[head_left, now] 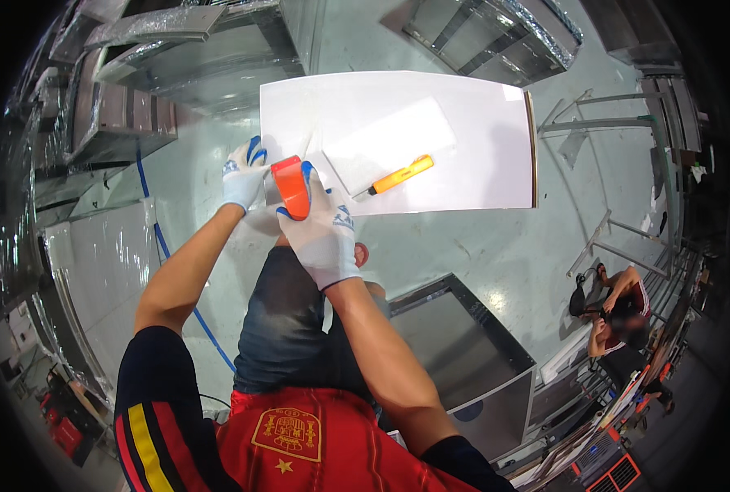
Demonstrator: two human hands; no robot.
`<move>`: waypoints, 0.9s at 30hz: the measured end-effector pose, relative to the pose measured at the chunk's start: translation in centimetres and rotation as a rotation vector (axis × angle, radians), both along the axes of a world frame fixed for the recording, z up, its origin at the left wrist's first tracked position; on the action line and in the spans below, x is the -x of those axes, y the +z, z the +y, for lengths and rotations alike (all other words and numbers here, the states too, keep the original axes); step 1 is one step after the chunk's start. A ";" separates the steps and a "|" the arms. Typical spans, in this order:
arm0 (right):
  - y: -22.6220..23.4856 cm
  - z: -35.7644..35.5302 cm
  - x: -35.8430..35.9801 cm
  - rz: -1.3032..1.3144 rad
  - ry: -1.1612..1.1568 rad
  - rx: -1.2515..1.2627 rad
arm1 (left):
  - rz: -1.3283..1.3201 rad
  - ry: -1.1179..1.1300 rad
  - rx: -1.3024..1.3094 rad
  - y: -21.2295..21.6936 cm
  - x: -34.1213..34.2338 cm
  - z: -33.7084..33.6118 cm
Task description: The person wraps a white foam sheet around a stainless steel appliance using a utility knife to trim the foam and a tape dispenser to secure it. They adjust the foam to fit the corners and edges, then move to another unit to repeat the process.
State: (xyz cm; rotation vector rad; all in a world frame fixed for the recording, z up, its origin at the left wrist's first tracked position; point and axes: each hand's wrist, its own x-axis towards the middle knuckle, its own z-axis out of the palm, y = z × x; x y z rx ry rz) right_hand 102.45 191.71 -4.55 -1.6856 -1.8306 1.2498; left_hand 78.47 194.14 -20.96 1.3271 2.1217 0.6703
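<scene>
My right hand (pixel 322 234), in a white glove with blue fingertips, is closed round a red-orange tape dispenser (pixel 289 184) above the left end of a large white panel (pixel 480 102). My left hand (pixel 244 172), gloved alike, is at the panel's left edge, just left of the dispenser. Its fingers are curled in, and what they pinch is too small to make out. A white sheet (pixel 398 135), folded or layered, lies on the panel. Beside it rests a yellow utility knife (pixel 402 175), its black tip pointing toward my right hand.
Plastic-wrapped cabinets (pixel 127 115) stand at the far left, another wrapped unit (pixel 492 37) beyond the panel. A dark-framed box (pixel 472 353) sits near my right leg. Metal frames (pixel 611 123) stand at right, where another person (pixel 623 316) crouches. A blue hose (pixel 168 250) crosses the floor.
</scene>
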 end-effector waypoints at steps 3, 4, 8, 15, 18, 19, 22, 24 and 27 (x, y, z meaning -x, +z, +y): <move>0.1 -0.4 -0.1 0.023 -0.024 -0.032 | 0.412 -0.093 0.007 0.7 0.5 2.6; 0.1 -0.4 -0.3 0.007 -0.056 -0.065 | 0.463 -0.122 -0.056 1.3 1.0 3.9; -0.3 0.3 -2.2 0.177 -0.146 -0.071 | 0.473 -0.235 -0.164 3.4 1.5 6.0; -0.5 1.0 -2.2 0.176 -0.162 -0.119 | 0.320 -0.590 -0.087 5.1 -3.3 -8.1; -0.3 1.3 -2.0 0.143 -0.130 -0.021 | 0.398 -0.479 -0.040 4.3 -5.0 -6.0; -0.3 1.3 -2.0 0.142 -0.114 0.019 | 0.443 -0.468 -0.101 3.7 -5.5 -5.0; -0.5 0.8 -1.9 0.171 -0.090 0.068 | 0.413 -0.418 -0.246 2.1 -6.6 -3.6; -0.8 -0.2 -1.4 0.133 -0.117 -0.054 | 0.380 -0.361 -0.379 1.1 -6.8 -3.4; -0.9 -2.5 -1.2 0.084 -0.168 -0.009 | 0.436 -0.364 -0.327 0.3 -6.6 -4.0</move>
